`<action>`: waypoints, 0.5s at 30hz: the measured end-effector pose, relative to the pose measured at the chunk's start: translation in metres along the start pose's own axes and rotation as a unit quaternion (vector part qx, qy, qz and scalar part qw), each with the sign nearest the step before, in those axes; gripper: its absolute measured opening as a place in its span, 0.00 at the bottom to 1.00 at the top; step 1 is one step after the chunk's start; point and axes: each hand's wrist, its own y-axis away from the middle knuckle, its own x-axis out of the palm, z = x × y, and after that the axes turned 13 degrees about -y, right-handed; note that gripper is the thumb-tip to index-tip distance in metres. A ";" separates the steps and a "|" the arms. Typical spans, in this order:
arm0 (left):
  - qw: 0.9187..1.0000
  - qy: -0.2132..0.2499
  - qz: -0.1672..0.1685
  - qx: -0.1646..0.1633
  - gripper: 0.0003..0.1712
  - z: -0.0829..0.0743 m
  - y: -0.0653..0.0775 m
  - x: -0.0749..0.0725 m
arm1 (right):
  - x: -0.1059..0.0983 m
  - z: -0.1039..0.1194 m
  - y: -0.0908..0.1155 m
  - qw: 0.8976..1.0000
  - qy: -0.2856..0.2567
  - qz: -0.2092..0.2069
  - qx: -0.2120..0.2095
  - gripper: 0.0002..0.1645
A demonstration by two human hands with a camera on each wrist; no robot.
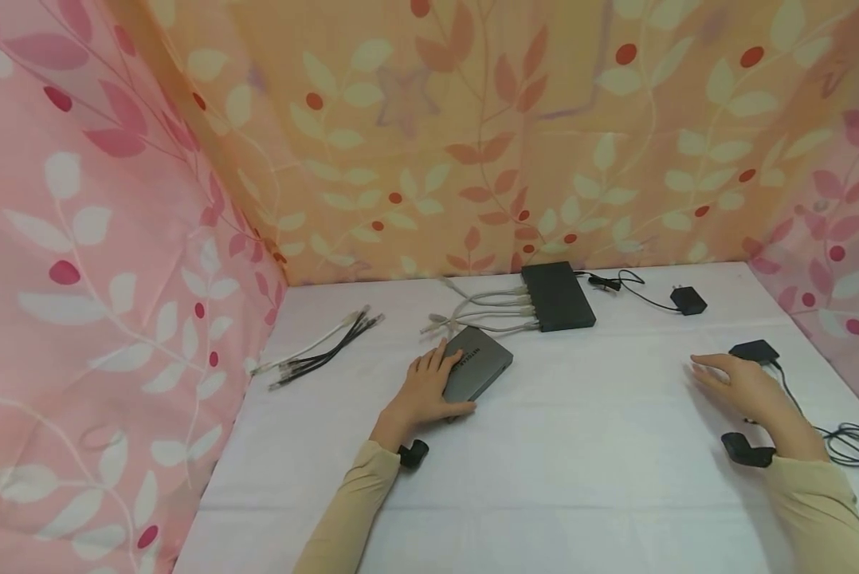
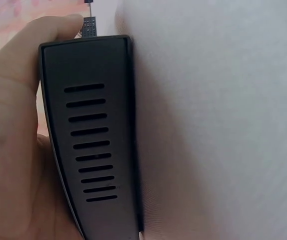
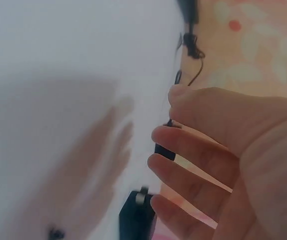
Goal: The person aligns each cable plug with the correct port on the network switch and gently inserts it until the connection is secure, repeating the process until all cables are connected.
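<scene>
My left hand [image 1: 424, 389] grips a grey network switch [image 1: 481, 363] marked NETGEAR, its fingers over the top and its thumb at the near edge. From the left wrist, the dark vented side of the switch [image 2: 93, 140] fills the middle, with the hand [image 2: 11, 130] along its left. Over the right of the table, my right hand [image 1: 748, 391] holds nothing, its fingers loosely bent and apart. A black power adapter [image 1: 755, 351] lies just beyond it. The right wrist view shows that hand [image 3: 208, 150] casting a shadow on the white cloth.
A black switch [image 1: 558, 296] with several grey network cables [image 1: 490, 312] plugged in sits at the back. Its adapter [image 1: 688, 300] lies to the right. Loose black and white cables [image 1: 322, 355] lie on the left, and a coiled black cord [image 1: 856, 446] at the right edge.
</scene>
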 end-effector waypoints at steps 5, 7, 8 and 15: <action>1.000 0.008 0.001 -0.002 0.57 0.001 0.000 0.000 | -0.002 -0.018 0.016 1.000 -0.002 0.008 0.014 0.28; 1.000 0.011 -0.004 -0.001 0.57 0.001 0.001 0.001 | -0.002 -0.024 0.021 1.000 -0.003 0.009 0.018 0.29; 1.000 0.011 -0.005 0.000 0.57 0.001 0.001 0.002 | -0.002 -0.027 0.024 1.000 -0.002 0.008 0.017 0.29; 1.000 0.014 -0.017 0.001 0.57 0.001 0.000 0.004 | -0.001 -0.039 0.035 0.999 -0.015 0.016 0.032 0.34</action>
